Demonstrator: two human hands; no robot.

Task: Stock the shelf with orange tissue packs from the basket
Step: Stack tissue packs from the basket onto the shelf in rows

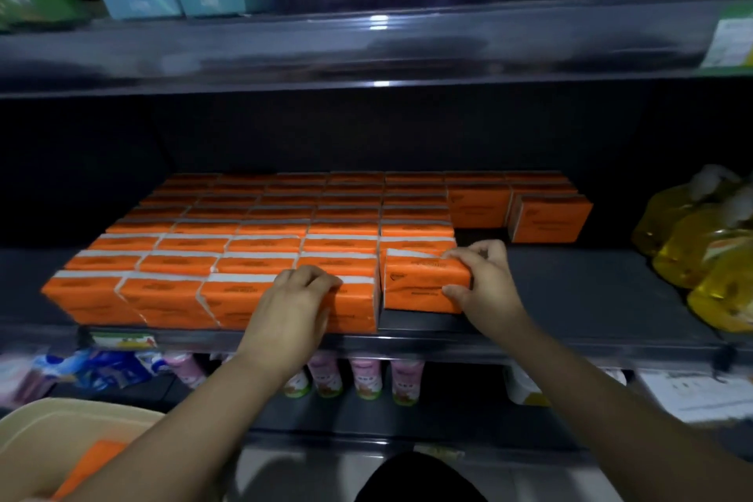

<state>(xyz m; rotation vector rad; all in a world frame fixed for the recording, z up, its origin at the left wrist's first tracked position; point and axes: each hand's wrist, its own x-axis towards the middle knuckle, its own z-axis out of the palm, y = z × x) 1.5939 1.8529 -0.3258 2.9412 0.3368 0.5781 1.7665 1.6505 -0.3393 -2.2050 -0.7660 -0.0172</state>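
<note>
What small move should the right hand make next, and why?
Probably nudge the orange pack left and forward until flush with the front row, then release. The right hand grips it; a dark gap shows at its left and front, while the left hand holds the neighbouring pack.

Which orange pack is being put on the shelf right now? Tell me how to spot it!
Look at the dark middle shelf with the big block of orange tissue packs. At the block's front right corner, the right hand grips one pack. It alone sits a little behind the front row, with bare shelf to its right.
</note>
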